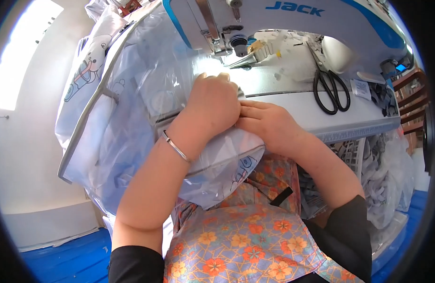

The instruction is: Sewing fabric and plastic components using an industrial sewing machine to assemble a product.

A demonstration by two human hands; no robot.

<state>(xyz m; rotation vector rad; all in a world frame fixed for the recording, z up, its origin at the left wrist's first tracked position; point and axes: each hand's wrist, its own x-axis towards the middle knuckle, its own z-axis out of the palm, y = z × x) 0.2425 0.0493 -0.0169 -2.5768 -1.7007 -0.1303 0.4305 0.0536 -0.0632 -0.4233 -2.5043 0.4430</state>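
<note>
Two hands at work, both pressed down on one clear plastic cover (132,118) with pale blue printed fabric and grey edge binding. Nearest, across the lap, an orange flowered apron (245,240); above it, the cover's lower corner bulging over the desk (321,118) edge. Left hand (212,106) curled into a loose fist, fingers together and bearing down on the plastic just short of the presser foot (239,45); silver bangle (175,146) on that wrist. Right hand (269,122) flat beside it, touching the left, fingers closed and pinning the seam edge to the desk. Neither grip clamped around anything, only pressing.

Likely light, soft and floppy: most of the cover spilling off the left of the desk and hanging free, so apt to drag. Film glossy, probably slippery under the fingers and prone to creasing; not fragile, though a needle hole in plastic would stay. Best held flat close to the seam on the bound edge, where the grey tape gives more purchase than bare film. Whether the needle is down in the material cannot be told, hidden behind the left hand.

Further back, black scissors (331,89) lying on the white sewing machine (293,19) bed, well apart from both hands. Right of the desk, heaped pale scraps in a bag (387,179).
</note>
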